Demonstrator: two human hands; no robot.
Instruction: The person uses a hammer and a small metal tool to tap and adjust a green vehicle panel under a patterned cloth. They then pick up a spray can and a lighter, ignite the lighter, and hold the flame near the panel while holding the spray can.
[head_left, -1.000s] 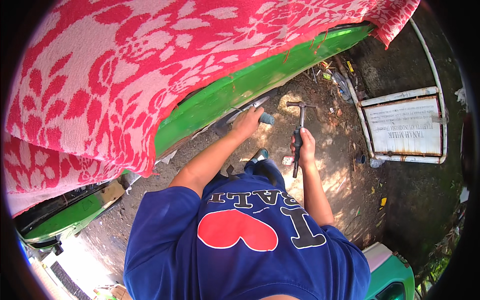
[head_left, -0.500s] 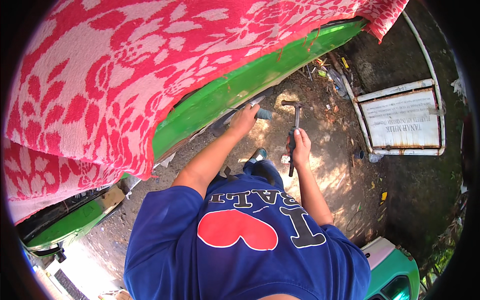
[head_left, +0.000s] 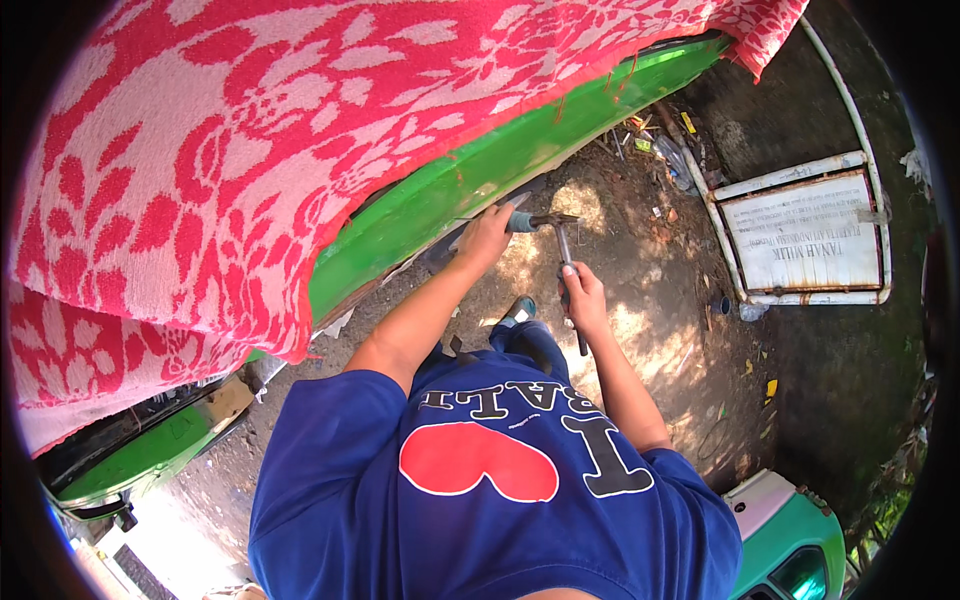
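My left hand (head_left: 487, 236) is closed around a screwdriver with a thick blue-green handle (head_left: 520, 222). Its thin shaft points left, towards the lower edge of a green vehicle body panel (head_left: 440, 190); whether the tip touches the panel I cannot tell. In my right hand (head_left: 584, 295) is a hammer (head_left: 564, 245), gripped by its dark handle. The hammer head lies right at the butt end of the screwdriver handle, and it appears to touch it.
A red and pink patterned cloth (head_left: 240, 170) drapes over the vehicle above the panel. At right, a white sign in a rusty frame (head_left: 800, 235) leans by a dark wall. Litter (head_left: 640, 140) lies on the dirt ground. A green and white vehicle (head_left: 800, 545) stands lower right.
The hammer has swung left, its head going from apart to against the butt of the screwdriver handle. My left hand has stayed nearly in place.
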